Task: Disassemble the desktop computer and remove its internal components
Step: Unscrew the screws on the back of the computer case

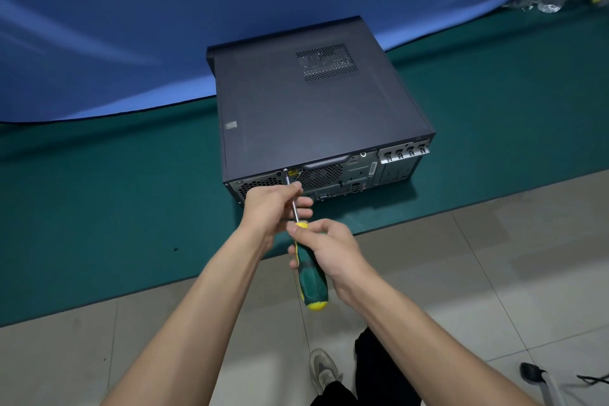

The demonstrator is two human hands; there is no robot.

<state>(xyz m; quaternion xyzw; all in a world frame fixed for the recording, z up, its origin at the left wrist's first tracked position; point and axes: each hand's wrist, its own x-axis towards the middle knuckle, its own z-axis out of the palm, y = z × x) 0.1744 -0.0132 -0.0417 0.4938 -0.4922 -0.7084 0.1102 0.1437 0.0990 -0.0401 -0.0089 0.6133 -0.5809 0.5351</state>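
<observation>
Screwdriver tip set at the rear panel of a dark grey metal desktop computer case [306, 109] lying flat on a green mat [99, 208].

The right hand [329, 250] curls around the green-and-yellow rubber-handled screwdriver [309, 273] just in front of the case; the left hand [270, 208] pinches its steel shaft between fingers [298, 186] and thumb. The tip seems seated on a screw near the case's rear fan grille [321, 175], though that spot is small.

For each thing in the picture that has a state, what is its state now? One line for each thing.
Computer case: lying flat on the green mat, cover on, rear panel toward the person.
Screwdriver: tip at a screw on the top edge of the rear panel.
Left hand: fingers pinch the metal shaft.
Right hand: grips the green and yellow handle.
Expansion slot bracket: at the rear right corner; open or closed, cannot tell.
</observation>
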